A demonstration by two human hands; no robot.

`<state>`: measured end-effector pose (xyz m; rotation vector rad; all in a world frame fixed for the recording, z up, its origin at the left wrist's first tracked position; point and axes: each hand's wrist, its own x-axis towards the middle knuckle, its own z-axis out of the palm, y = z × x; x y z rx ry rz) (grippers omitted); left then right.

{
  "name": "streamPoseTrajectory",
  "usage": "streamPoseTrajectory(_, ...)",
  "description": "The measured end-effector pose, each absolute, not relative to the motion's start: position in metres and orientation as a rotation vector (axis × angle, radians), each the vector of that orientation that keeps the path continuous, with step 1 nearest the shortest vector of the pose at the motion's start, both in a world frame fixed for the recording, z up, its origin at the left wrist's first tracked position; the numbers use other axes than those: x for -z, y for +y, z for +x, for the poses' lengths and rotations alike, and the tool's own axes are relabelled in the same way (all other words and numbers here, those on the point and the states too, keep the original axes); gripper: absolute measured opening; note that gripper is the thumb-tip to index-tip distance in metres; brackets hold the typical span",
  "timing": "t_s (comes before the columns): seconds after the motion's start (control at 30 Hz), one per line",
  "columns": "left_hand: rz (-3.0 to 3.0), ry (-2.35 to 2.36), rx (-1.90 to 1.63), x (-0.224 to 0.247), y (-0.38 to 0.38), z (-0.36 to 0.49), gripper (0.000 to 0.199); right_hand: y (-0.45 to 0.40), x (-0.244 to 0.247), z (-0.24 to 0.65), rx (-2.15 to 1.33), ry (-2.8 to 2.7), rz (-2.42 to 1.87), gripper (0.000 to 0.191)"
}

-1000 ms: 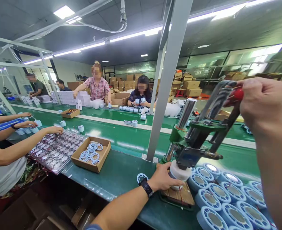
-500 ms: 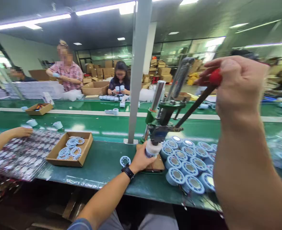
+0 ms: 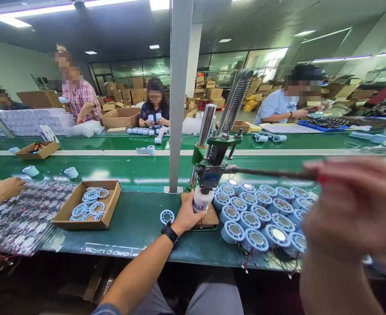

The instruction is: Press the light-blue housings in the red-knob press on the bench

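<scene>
A hand press (image 3: 214, 170) with a spring and a steel column stands before me. Its white round pad (image 3: 202, 197) sits low, over a brown base block (image 3: 211, 221). My left hand (image 3: 187, 215), wearing a black watch, is wrapped round a small round housing beneath that pad; fingers mostly hide the housing. Blurred by motion, my right hand (image 3: 350, 201) is closed on the end of the press lever (image 3: 271, 173), which now lies nearly level. One light-blue slotted ring (image 3: 167, 216) lies left of my left hand.
Rows of light-blue round housings (image 3: 255, 239) with wires fill the bench right of the press. At left are a cardboard tray (image 3: 110, 210) of rings and a co-worker's hand (image 3: 7, 190) over bubble-wrapped parts. A grey post (image 3: 176, 109) rises behind; other people sit beyond the green conveyor (image 3: 140, 168).
My right hand has swung the lever down from a raised slant to nearly level. My left hand keeps its hold under the press. The view has turned slightly right.
</scene>
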<state>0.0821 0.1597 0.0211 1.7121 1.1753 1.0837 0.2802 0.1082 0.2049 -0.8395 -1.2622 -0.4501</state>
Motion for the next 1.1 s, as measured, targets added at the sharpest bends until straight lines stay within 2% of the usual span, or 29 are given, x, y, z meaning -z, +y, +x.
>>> streamPoseTrajectory(0.1,1.880,1.251,-1.027,-0.021,0.147,0.062,0.070,0.178,-0.268,0.285,0.228,-1.503,-0.620,0.028)
streamPoseTrajectory(0.2,2.126,1.507,-0.860,-0.009,0.129,0.027,0.062,0.211,-0.264,0.274,0.006,-1.566,-0.548,0.040)
streamPoseTrajectory(0.27,2.240,1.641,-0.698,0.004,0.116,0.001,0.055,0.204,-0.219,0.258,0.000,-1.461,-0.576,0.047)
streamPoseTrajectory(0.33,2.298,1.708,-0.626,0.016,0.103,-0.021,0.043,0.184,-0.151,0.237,-0.032,-1.332,-0.685,0.051)
streamPoseTrajectory(0.43,2.329,1.710,-0.744,0.026,0.092,-0.041,0.035,0.157,-0.053,0.202,-0.188,-1.284,-0.971,0.068)
streamPoseTrajectory(0.5,2.282,1.709,-0.890,0.027,0.091,-0.048,0.038,0.153,-0.015,0.183,-0.391,-1.268,-1.104,0.081)
streamPoseTrajectory(0.57,2.166,1.762,-0.982,0.025,0.097,-0.052,0.043,0.159,-0.002,0.174,-0.519,-1.208,-1.161,0.084)
streamPoseTrajectory(0.7,2.013,1.879,-0.969,0.023,0.118,-0.055,0.046,0.166,-0.008,0.171,-0.477,-1.146,-1.197,0.080)
streamPoseTrajectory(0.87,2.141,1.853,-0.926,0.033,0.125,-0.068,0.054,0.119,-0.005,0.181,-0.260,-1.273,-1.167,0.062)
streamPoseTrajectory(0.97,2.255,1.775,-0.840,0.045,0.117,-0.077,0.053,0.108,-0.021,0.238,0.031,-1.354,-1.196,0.050)
streamPoseTrajectory(1.07,2.300,1.724,-0.830,0.047,0.105,-0.077,0.044,0.130,-0.066,0.339,0.470,-1.247,-1.313,0.030)
streamPoseTrajectory(1.1,2.294,1.721,-0.843,0.045,0.100,-0.074,0.042,0.142,-0.083,0.373,0.508,-1.195,-1.322,0.023)
